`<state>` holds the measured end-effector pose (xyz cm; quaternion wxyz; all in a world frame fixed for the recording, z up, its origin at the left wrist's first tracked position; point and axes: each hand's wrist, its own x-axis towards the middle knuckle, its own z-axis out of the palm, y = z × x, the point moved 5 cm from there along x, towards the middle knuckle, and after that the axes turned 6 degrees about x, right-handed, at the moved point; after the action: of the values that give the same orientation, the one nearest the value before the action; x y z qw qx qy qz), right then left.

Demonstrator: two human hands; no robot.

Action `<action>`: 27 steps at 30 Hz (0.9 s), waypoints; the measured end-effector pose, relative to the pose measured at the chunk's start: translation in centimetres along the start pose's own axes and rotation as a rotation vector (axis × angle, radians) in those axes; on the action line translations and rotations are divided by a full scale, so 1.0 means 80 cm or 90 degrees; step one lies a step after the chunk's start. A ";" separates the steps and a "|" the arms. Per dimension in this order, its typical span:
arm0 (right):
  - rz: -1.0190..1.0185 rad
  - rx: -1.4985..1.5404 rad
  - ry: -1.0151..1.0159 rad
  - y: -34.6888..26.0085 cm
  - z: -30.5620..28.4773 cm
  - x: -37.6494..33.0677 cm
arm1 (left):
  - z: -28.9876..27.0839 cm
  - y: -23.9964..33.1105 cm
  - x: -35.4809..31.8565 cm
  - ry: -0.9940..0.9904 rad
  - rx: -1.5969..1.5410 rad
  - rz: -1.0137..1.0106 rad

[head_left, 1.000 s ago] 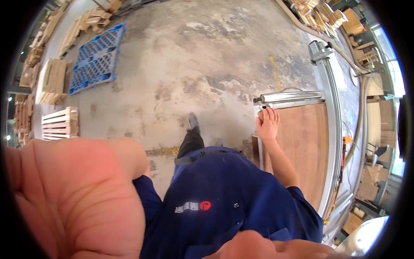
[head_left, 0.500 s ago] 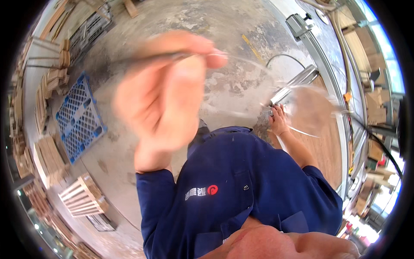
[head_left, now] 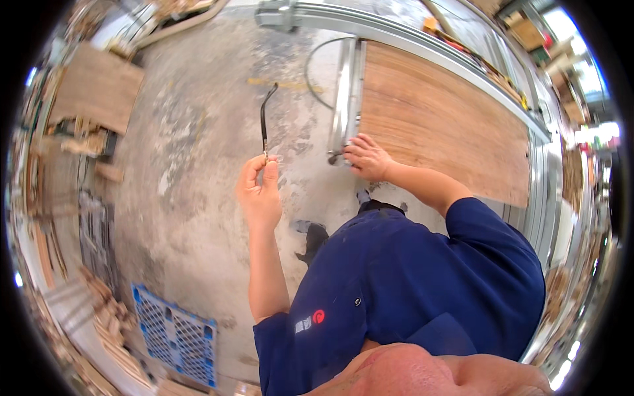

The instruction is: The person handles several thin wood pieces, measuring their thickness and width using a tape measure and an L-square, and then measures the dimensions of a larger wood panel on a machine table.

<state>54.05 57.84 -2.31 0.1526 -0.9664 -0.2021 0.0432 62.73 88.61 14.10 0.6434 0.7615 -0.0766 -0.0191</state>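
A pair of eyeglasses [head_left: 264,120] is pinched at the hinge in my left hand [head_left: 259,191], one dark temple pointing up and away; the rest is mostly hidden by the fingers. My right hand [head_left: 368,158] lies with fingers extended at the near left corner of a brown wooden board [head_left: 442,115]. Its fingertips reach the near end of a shiny metal bar [head_left: 342,99] that runs along the board's left edge. A small dark knob [head_left: 333,158] sits at that bar end, beside the fingers.
A long metal rail [head_left: 376,30] borders the board's far side. From the bar's far end a dark cable [head_left: 309,76] loops over the concrete floor. A blue plastic pallet [head_left: 175,336] lies at lower left; a wooden sheet [head_left: 99,86] and wood stacks stand farther left.
My left hand has moved down and away from the camera with the eyeglasses. The view has turned right, bringing the board into fuller sight. My right hand stays at the bar's end.
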 end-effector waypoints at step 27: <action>0.654 -0.004 0.441 0.476 -0.147 -0.593 | 1.045 0.104 0.197 -0.287 0.439 0.630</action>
<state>26.75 2.20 -2.01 0.1659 -0.8987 0.3500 -0.2058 66.86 3.39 9.07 0.2623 0.7768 -0.5535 0.1461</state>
